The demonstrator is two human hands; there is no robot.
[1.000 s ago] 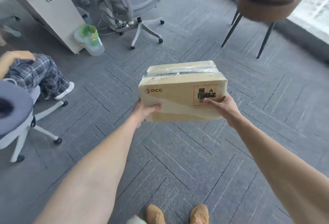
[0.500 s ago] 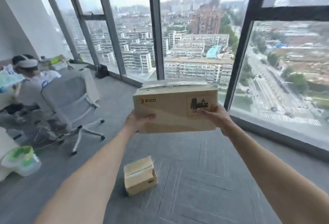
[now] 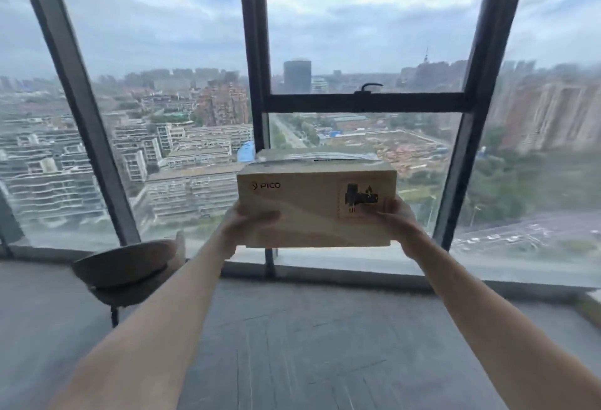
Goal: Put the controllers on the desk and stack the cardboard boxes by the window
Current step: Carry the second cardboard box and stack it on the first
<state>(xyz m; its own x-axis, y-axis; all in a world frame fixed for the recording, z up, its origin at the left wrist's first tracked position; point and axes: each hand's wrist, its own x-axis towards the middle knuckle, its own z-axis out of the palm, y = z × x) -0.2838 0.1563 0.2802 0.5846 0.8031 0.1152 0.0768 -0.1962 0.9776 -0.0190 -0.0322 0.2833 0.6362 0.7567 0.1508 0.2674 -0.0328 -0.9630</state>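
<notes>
I hold a tan cardboard box (image 3: 312,204) marked PICO out in front of me at chest height, level, with its printed side toward me. My left hand (image 3: 247,224) grips its lower left corner, thumb on the front face. My right hand (image 3: 390,221) grips its lower right corner beside a black warning label. The box hangs in front of the tall window (image 3: 357,103), well above the floor. No controllers, desk or other boxes are in view.
A brown round-backed chair (image 3: 123,269) stands at the left by the window. The window sill (image 3: 325,271) runs across below the glass. Grey carpet floor (image 3: 309,344) spreads between me and the window.
My view has swung up and right to face the window straight on. The small box on the floor and the office chairs have left the view. Both hands keep the same grip.
</notes>
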